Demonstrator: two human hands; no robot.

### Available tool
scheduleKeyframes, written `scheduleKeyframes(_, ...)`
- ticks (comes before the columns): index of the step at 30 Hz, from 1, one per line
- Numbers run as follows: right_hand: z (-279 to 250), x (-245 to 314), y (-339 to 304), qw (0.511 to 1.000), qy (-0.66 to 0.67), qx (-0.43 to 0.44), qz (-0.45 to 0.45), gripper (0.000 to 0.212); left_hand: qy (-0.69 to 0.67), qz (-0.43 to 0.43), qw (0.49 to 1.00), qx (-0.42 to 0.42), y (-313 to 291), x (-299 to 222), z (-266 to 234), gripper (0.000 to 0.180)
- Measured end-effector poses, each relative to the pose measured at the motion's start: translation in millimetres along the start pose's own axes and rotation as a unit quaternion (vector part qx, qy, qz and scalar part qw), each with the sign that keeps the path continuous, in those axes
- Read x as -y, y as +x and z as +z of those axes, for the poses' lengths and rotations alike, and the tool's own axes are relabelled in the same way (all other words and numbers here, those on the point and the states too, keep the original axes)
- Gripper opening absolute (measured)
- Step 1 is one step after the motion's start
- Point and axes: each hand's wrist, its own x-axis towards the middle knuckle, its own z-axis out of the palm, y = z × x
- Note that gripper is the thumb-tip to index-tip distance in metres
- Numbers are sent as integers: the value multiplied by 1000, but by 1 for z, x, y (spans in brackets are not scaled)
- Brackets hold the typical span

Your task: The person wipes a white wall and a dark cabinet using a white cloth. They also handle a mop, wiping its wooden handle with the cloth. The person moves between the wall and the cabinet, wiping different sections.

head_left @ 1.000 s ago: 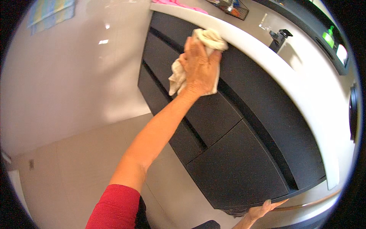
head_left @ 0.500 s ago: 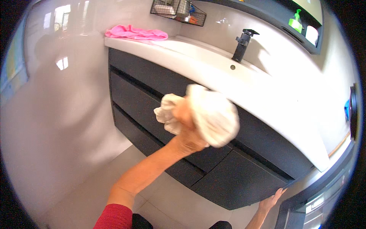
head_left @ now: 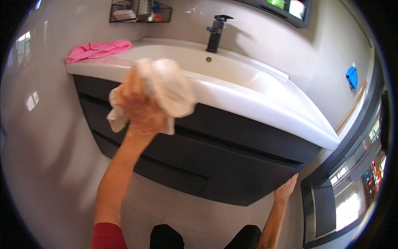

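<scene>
A cream cloth (head_left: 176, 89) is bunched in my left hand (head_left: 139, 99), which is closed around it and slightly blurred. Hand and cloth are in front of the top drawer of a dark vanity cabinet (head_left: 248, 128), overlapping the front rim of the white washbasin (head_left: 265, 99); whether the cloth touches the surface I cannot tell. Low at the right, my right hand (head_left: 286, 190) rests against the cabinet's lower right corner, fingers stretched upward along its side and partly hidden.
A pink cloth (head_left: 99, 50) lies on the basin's left end. Behind the bowl stands a black faucet (head_left: 215, 35). A wire basket (head_left: 141, 12) and a dark shelf (head_left: 286, 14) are on the wall. A blue item (head_left: 352, 77) hangs at right, near a wooden stick (head_left: 352, 108).
My view has shifted, so the vanity appears further left. My left hand has carried the cream cloth up and left toward the basin rim. My right hand stays at the cabinet corner.
</scene>
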Motion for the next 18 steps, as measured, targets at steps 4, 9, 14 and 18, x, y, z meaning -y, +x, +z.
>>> scheduleKeyframes(4, 18, -2, -1, 999, 4, -35, 11, 55, -97, -142, 975, 141, -16, -7, -2, 76)
scheduleKeyframes(9, -1, -22, -1, 996, -64, -68, 0, 60, -43, -30, 995, 84, 11, -94, 0, 82)
scheduleKeyframes(14, -11, -35, -8, 972, -235, -13, 19, 63, -102, 17, 991, 85, 12, -162, 6, 54)
scheduleKeyframes(18, 13, -13, -4, 959, -281, 0, -34, 72, -92, 68, 993, -4, 46, -246, 17, 32)
